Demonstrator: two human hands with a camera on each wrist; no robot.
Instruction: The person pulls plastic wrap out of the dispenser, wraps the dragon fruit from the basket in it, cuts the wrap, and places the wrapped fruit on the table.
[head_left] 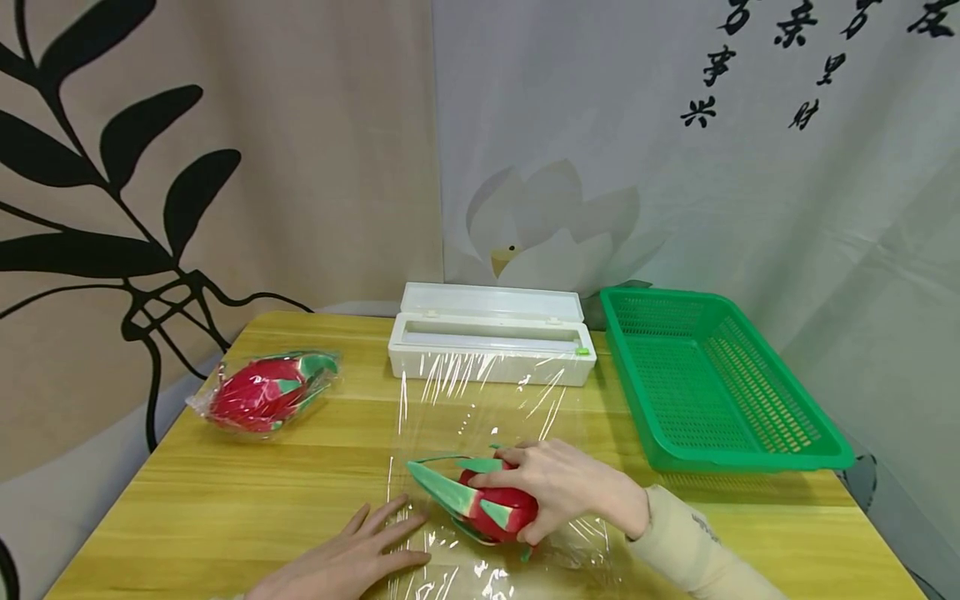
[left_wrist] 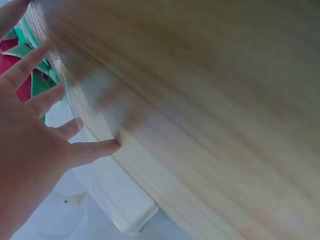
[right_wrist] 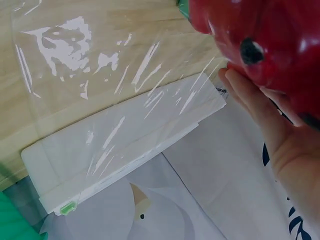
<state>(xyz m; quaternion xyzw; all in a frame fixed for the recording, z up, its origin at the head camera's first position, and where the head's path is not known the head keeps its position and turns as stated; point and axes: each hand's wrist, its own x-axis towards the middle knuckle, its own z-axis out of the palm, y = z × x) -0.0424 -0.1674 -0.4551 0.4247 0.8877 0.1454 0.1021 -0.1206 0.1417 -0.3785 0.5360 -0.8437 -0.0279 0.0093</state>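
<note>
Right hand (head_left: 558,487) curled over a red dragon fruit (head_left: 498,507), fingers and thumb wrapped round it, holding it on the cling film (head_left: 480,417) near the front of the table (head_left: 225,492). In the right wrist view, same fruit (right_wrist: 265,45) against the palm, fingers (right_wrist: 250,100) bent under it. Left hand (head_left: 348,558) flat and spread just left of the fruit, fingers straight, tips pressing the film's left edge to the wood — gripping nothing. In the left wrist view, fingers (left_wrist: 47,97) splayed along that edge, green leaves of the fruit (left_wrist: 30,85) showing behind them.

Film stretched from the white dispenser (head_left: 491,346) at the back of the table towards the person, lid open, sheet not cut off as far as can be seen. Second dragon fruit (head_left: 262,392) at the table's left, well apart, already wrapped in film. Green basket (head_left: 750,450) on the right, just beside the dispenser — nothing seen inside.
</note>
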